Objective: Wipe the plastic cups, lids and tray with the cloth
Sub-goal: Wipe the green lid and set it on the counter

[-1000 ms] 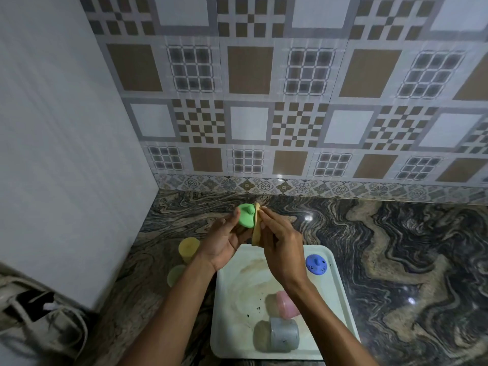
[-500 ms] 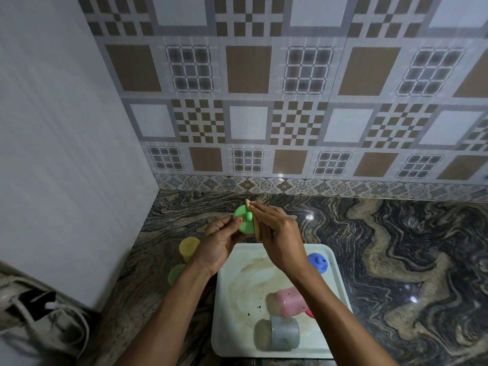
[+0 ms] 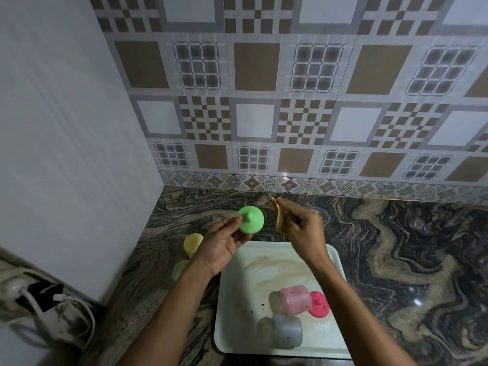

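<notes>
My left hand (image 3: 220, 245) holds a green lid (image 3: 250, 219) by its lower edge, knob side facing me, above the counter behind the tray. My right hand (image 3: 303, 231) pinches a folded tan cloth (image 3: 277, 216) just right of the lid, a small gap between them. The pale tray (image 3: 237, 313) lies below, stained and speckled. On it a pink cup (image 3: 295, 300) and a grey cup (image 3: 287, 331) lie on their sides, with a pink lid (image 3: 320, 304) beside the pink cup. My right forearm hides the tray's far right part.
A yellow cup (image 3: 192, 244) and a pale green cup (image 3: 180, 269) stand on the marble counter (image 3: 396, 260) left of the tray. A white panel (image 3: 66, 154) walls off the left. A power strip with cables (image 3: 34, 299) lies at the lower left. Tiled wall behind.
My right hand has drawn the cloth away from the green lid to the right. The lid now faces me with its knob showing. The blue lid on the tray is out of sight behind my arm.
</notes>
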